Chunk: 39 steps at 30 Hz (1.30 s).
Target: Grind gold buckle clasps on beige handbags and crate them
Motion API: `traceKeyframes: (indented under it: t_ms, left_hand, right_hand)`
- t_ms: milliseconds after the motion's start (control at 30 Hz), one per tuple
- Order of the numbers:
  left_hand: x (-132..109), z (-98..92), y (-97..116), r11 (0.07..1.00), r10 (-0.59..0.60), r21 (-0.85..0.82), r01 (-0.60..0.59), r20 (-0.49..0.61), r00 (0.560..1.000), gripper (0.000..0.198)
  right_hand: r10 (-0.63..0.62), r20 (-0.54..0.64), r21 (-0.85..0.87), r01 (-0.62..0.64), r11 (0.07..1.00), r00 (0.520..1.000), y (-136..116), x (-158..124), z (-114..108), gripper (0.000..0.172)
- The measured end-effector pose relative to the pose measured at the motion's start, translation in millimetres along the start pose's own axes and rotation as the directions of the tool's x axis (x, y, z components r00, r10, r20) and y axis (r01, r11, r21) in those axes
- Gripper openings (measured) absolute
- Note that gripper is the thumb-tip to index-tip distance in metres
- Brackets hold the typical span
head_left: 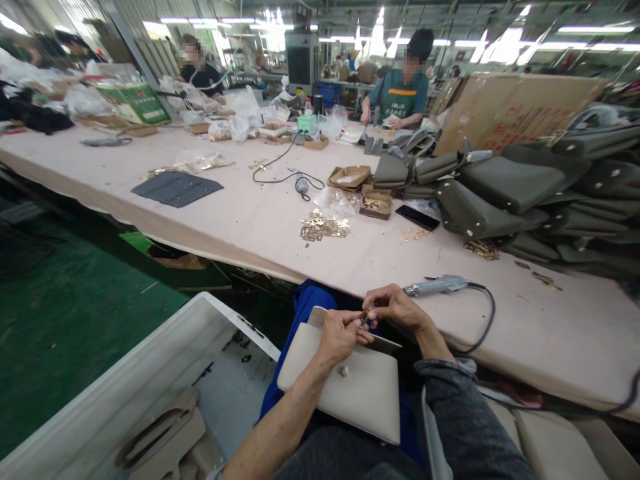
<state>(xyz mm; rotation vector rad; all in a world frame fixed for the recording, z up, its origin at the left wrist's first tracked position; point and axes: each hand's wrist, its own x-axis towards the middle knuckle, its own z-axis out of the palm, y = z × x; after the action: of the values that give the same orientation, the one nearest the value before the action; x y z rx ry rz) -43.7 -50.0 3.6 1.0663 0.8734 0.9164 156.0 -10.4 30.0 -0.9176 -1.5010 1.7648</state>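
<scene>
Both hands meet over a beige leather bag panel (350, 390) lying on my lap. My left hand (341, 333) is closed, its fingertips pinching a small gold metal fitting (365, 316). My right hand (395, 307) is closed on the same fitting from the other side. A small metal stud (343, 371) sits on the panel below my left hand. A grey electric screwdriver (435, 285) with a black cord lies on the table edge just right of my right hand.
The long pink table (240, 220) carries a heap of gold fittings (323, 228), small cardboard boxes (349, 177), a black phone (417, 217) and stacked grey-green bags (505, 190). A white bin (150, 373) with beige pieces stands at lower left. Two people work at the far end.
</scene>
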Motion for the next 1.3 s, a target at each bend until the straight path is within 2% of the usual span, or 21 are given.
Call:
traceKeyframes:
  t_ms: [233,367,567,767,867,1067,1300]
  left_hand:
    - [1.9,-12.1,6.9,0.986,-0.104,-0.117,0.116,0.105,0.989,0.043]
    - [1.7,-16.6,11.7,0.982,-0.121,-0.130,0.140,0.150,0.981,0.048]
    - [4.4,-11.0,5.9,0.987,-0.120,-0.095,0.128,0.086,0.989,0.044]
    - [6.5,-2.9,2.9,0.992,-0.089,-0.098,0.084,-0.047,0.995,0.037]
    - [6.6,-1.2,5.1,0.992,-0.092,-0.086,0.088,-0.051,0.994,0.034]
    - [7.9,1.8,5.9,0.990,-0.101,-0.107,0.092,-0.087,0.991,0.036]
    - [13.8,3.1,3.6,0.981,-0.150,-0.140,0.132,-0.127,0.980,0.031]
  right_hand:
    - [0.001,0.032,0.001,-0.001,1.000,0.999,-3.5,1.1,0.0,0.025]
    - [0.001,0.044,0.017,-0.002,1.000,0.999,-2.7,1.9,0.0,0.027]
    - [-0.001,0.040,0.013,0.000,1.000,0.999,-5.1,1.7,0.8,0.027]
    - [-0.016,-0.006,0.024,0.016,1.000,1.000,-3.5,1.2,1.2,0.027]
    - [-0.024,-0.012,0.036,0.025,0.999,1.000,-1.8,1.2,1.2,0.030]
    - [-0.039,-0.024,-0.003,0.039,0.999,0.999,0.7,0.8,2.7,0.022]
    - [-0.032,-0.073,-0.032,0.030,0.999,0.997,0.5,0.3,5.8,0.028]
